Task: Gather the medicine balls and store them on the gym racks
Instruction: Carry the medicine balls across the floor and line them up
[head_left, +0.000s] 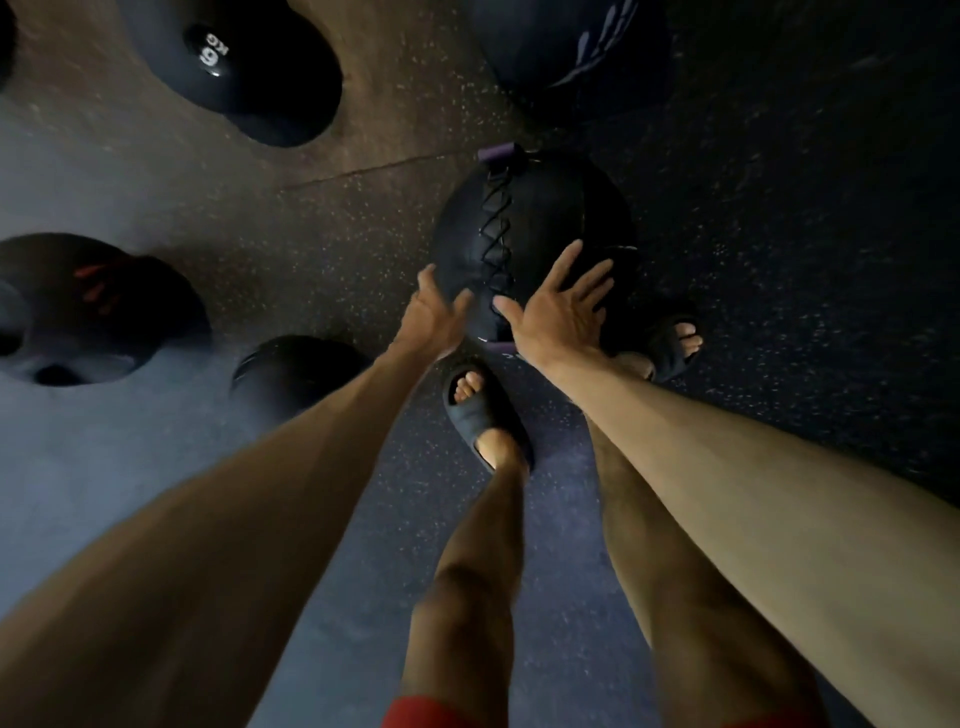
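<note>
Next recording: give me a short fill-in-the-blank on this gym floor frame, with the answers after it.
1. The top-left ball is marked ___ KG.
2. The laced ball, which the left hand and the right hand reach for with spread fingers, has a ___ strap at its far end.
3. The shorts at the bottom edge are ___.

Missing words: 6; purple; red.

Top ball (571, 47) cut by edge — right sandal (672, 340) half hidden.
</note>
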